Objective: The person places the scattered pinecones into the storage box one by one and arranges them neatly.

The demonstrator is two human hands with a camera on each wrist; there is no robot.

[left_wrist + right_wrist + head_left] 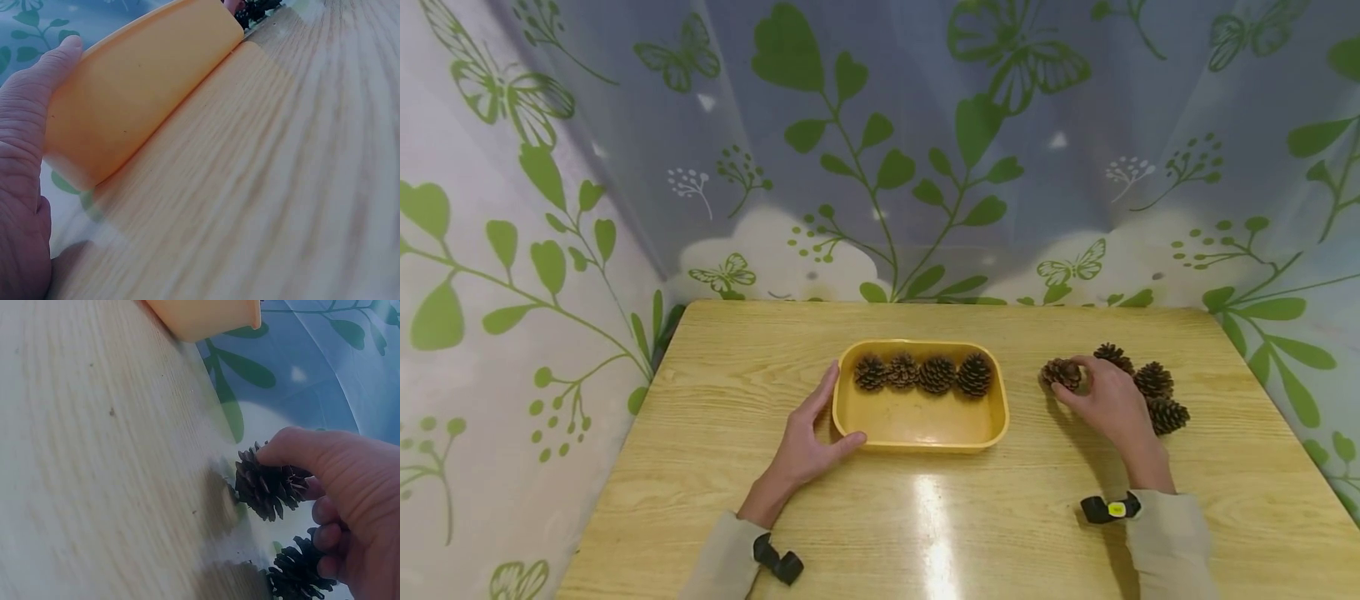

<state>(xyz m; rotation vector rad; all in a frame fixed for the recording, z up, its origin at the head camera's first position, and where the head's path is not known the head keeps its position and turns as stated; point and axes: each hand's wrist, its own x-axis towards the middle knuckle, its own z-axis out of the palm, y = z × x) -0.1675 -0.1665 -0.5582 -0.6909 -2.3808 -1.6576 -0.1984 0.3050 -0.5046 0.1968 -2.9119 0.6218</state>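
A yellow rectangular plastic tub [925, 447] stands on the table, with several brown pine cones [937, 375] lined up along its far inner side. My left hand [808, 433] holds the tub's left end, fingers at the left wall and thumb on the near side; the left wrist view shows the thumb against the outer wall. To the right of the tub, my right hand [1108, 404] pinches a pine cone [269, 481] between thumb and fingers. In the right wrist view another pine cone [300, 569] lies under the curled lower fingers.
Three more pine cones [1153, 380] lie grouped beyond and beside my right hand. The light wooden table [737, 333] meets a curtain [895, 183] printed with green leaves and butterflies at its back edge. A similar curtain hangs along the left.
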